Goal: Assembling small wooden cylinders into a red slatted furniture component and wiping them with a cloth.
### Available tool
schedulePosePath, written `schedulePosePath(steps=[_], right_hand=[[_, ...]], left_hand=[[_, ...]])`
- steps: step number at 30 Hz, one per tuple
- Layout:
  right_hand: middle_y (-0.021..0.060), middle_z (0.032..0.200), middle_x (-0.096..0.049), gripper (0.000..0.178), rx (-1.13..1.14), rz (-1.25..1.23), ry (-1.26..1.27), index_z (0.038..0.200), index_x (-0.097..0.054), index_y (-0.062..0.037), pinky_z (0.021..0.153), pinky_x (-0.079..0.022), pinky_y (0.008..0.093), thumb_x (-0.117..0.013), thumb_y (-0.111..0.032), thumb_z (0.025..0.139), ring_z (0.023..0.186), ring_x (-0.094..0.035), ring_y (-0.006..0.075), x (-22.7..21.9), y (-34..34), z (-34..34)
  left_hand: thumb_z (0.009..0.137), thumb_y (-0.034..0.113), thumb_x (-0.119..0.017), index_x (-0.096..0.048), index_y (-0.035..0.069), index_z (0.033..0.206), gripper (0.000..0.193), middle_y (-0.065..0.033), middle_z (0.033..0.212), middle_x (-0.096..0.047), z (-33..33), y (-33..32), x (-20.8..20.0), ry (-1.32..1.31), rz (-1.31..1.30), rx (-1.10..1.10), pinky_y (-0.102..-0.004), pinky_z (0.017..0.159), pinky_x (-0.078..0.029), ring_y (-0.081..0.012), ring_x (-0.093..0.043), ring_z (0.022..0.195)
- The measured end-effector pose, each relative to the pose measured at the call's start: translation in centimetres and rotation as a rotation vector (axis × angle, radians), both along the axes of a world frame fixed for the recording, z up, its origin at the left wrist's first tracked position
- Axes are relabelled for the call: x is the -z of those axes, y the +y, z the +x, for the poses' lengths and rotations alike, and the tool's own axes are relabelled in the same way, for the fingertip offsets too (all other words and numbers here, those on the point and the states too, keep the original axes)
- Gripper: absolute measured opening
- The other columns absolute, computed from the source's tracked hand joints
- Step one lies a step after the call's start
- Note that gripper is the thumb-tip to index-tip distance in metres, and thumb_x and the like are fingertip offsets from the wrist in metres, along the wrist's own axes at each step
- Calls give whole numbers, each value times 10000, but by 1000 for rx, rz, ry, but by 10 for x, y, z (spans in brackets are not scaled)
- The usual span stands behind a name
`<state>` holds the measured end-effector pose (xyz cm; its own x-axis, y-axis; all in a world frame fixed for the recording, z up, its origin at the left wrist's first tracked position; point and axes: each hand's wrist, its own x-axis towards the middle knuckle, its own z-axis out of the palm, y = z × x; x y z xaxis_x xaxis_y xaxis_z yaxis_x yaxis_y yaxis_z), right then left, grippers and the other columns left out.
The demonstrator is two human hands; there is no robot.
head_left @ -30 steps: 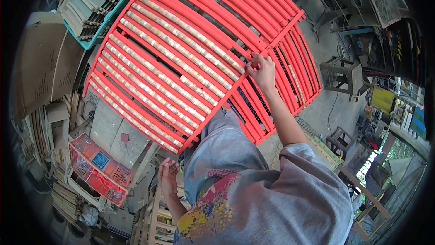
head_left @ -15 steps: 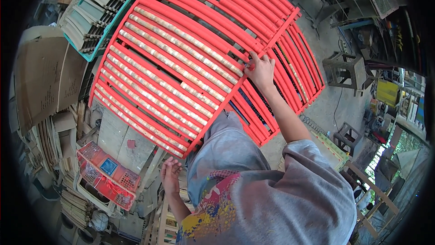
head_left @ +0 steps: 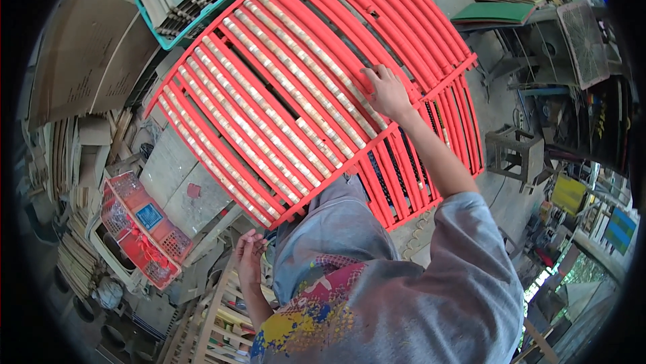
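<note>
A large red slatted rack [head_left: 306, 192] lies across the front of me, with rows of small pale segments [head_left: 269, 64] packed along several of its channels. My right hand [head_left: 389, 91] rests on the upper middle of it, near the right ends of the pale rows. Its fingers are bent and apart, with the tips on a plain red slat; nothing shows held in them. Below the rack's near edge, my left hand [head_left: 249, 256] hangs by my left side. Its fingers curl together, and whatever they hold, if anything, is too small to make out. A second red rack [head_left: 397, 192] shows beneath at the right.
Left of me are a red plastic basket [head_left: 145, 229], a large cardboard sheet [head_left: 87, 54] and stacked wood strips. A teal crate [head_left: 165, 38] of pale slats stands beyond. At right are a stool [head_left: 515, 152], a fan grille [head_left: 583, 44] and coloured boards [head_left: 494, 13].
My right hand has left the rack's cross bar and moved left onto a slat, its fingers opening from a pinch. The left hand stays low. The view has turned slightly.
</note>
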<state>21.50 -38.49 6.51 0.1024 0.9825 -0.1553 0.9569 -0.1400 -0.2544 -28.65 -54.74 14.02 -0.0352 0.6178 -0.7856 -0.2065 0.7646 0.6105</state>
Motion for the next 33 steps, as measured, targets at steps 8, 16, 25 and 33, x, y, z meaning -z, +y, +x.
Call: schedulePosePath(steps=[8, 16, 25, 33], right_hand=[[136, 1287, -483, 774, -326, -222, -118, 1437, -469, -230, 943, -474, 427, -758, -80, 735, 1202, -517, 297, 7, 33, 9], [144, 1301, -466, 864, -420, -313, -63, 1453, -426, -85, 1075, -450, 377, -790, -43, 671, 1246, -481, 313, -2, 46, 9], [153, 1339, -456, 879, -461, -320, -102, 1466, -413, -93, 1086, -441, 375, -799, -67, 677, 1266, -477, 307, -3, 38, 17], [179, 1358, -460, 868, -376, -144, 74, 1428, -455, -99, 1077, -453, 396, -834, -114, 647, 1258, -485, 347, -68, 22, 11]], left_hand=[[993, 228, -593, -612, 59, 1210, 275, -46, 1015, -688, 2, -18, 0, 21, -39, -76, -311, 785, -520, -168, -666, 897], [992, 229, -604, -614, 51, 1206, 278, -51, 1018, -689, 6, -15, -1, 25, -59, -95, -302, 785, -504, -153, -657, 889], [1002, 223, -582, -610, 53, 1212, 272, -50, 1026, -682, 2, -8, 4, 39, -34, -42, -302, 788, -507, -155, -658, 897], [893, 5, -682, -586, 19, 1212, 333, -56, 1095, -654, 48, 41, -16, 65, 365, 262, -272, 890, -476, -128, -614, 1015]])
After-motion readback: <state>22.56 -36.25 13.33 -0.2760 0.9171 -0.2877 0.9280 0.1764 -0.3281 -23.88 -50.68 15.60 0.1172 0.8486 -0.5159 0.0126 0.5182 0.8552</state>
